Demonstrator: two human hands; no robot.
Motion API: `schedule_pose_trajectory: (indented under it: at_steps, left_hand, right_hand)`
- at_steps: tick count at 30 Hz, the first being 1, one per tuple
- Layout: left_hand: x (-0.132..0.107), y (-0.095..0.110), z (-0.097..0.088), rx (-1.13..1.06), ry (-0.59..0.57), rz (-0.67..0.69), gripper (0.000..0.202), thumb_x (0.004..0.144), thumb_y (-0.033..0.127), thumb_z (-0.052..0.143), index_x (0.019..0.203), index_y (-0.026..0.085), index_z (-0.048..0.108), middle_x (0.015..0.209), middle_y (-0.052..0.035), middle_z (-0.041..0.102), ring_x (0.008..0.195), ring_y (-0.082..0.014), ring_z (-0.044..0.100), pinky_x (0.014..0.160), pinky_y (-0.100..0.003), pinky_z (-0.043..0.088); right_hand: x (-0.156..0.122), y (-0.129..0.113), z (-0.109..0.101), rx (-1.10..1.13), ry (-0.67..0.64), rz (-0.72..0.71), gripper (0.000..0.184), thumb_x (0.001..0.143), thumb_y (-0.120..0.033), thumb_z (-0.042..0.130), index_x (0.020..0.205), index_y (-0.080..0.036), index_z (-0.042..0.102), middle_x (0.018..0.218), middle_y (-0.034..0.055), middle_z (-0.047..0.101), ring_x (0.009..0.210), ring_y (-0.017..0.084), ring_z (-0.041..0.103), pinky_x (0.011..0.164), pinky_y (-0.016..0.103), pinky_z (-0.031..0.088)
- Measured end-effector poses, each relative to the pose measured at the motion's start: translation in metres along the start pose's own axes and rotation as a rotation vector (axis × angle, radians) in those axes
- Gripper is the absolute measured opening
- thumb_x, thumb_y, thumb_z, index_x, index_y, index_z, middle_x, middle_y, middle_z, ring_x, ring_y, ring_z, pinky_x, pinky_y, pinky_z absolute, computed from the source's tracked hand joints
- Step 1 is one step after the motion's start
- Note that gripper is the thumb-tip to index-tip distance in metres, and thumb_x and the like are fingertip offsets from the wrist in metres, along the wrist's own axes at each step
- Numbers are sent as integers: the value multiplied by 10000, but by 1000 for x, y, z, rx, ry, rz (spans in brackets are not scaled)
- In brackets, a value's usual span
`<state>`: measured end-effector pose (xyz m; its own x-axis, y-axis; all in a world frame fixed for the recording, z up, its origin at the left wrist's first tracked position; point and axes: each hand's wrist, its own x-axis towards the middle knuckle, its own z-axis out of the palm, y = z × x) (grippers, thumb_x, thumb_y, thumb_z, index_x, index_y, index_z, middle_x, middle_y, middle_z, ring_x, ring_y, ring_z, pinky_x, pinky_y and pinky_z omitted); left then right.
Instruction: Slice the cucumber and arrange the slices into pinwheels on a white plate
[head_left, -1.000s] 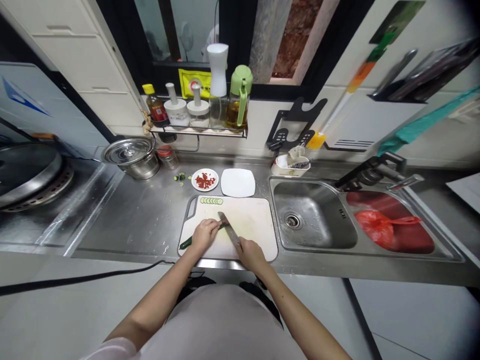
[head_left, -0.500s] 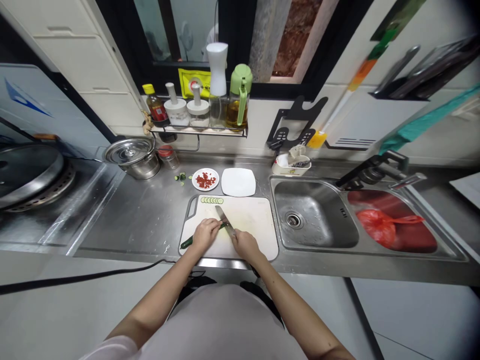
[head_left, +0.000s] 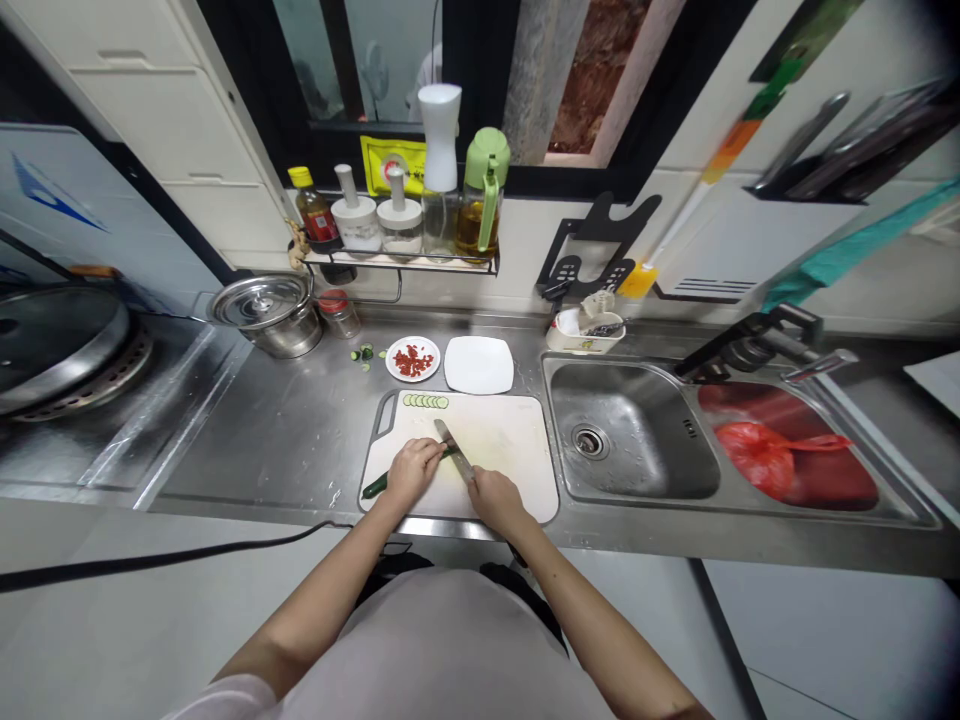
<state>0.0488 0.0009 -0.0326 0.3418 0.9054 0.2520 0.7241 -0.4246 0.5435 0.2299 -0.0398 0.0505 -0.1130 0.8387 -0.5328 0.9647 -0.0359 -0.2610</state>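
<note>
Cucumber point(head_left: 375, 487): dark green, slender, uncut length laid slantwise on the board; middle covered by the left hand point(head_left: 414, 470), near end showing toward the board's left corner, far end at the blade.

Knife point(head_left: 454, 450): metal blade, handle wrapped by the right hand point(head_left: 495, 500); tip pointing away and leftward, blade crossing beside the cucumber's far end; contact unclear.

Cucumber slices point(head_left: 426, 401): pale green rounds, darker rims, overlapping in one row along the board's far edge, left part.

Cutting board point(head_left: 517, 440): white, grey-rimmed, flat on the desk point(head_left: 285, 430), handle slot at far left.
</note>
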Motion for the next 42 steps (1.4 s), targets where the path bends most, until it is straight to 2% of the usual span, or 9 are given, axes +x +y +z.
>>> schedule_pose_trajectory:
  at_steps: [7, 13, 29, 42]
  left_hand:
    - [1, 1, -2, -23, -14, -7, 229, 939, 261, 494, 999, 225, 712, 967, -44, 697, 932, -175, 597, 822, -314, 491]
    - [3, 2, -3, -18, -9, 1, 221, 935, 256, 499, 984, 227, 713, 971, -44, 695, 934, -173, 598, 840, -313, 491]
    - [2, 0, -1, 10, -18, 0, 240, 942, 277, 480, 990, 234, 711, 968, -45, 693, 927, -175, 594, 844, -322, 486]
    - [1, -1, 1, -6, -19, -13, 239, 933, 243, 490, 1028, 229, 709, 973, -47, 694, 945, -177, 594, 859, -319, 483]
  right_hand:
    - [-12, 4, 4, -9, -9, 17, 297, 934, -199, 359, 1088, -138, 606, 988, 147, 700, 932, 243, 662, 718, 295, 420]
    - [3, -4, 1, -17, -32, 19, 314, 939, -197, 347, 1121, -138, 596, 1025, 159, 689, 960, 248, 655, 736, 307, 439]
    - [26, -13, 7, -26, 69, -29, 319, 926, -156, 349, 1115, -117, 604, 1019, 152, 698, 969, 238, 660, 765, 303, 450]
    - [49, -25, 4, 29, 127, -27, 328, 950, -214, 355, 1169, -133, 585, 1050, 146, 695, 1008, 217, 648, 802, 297, 440]
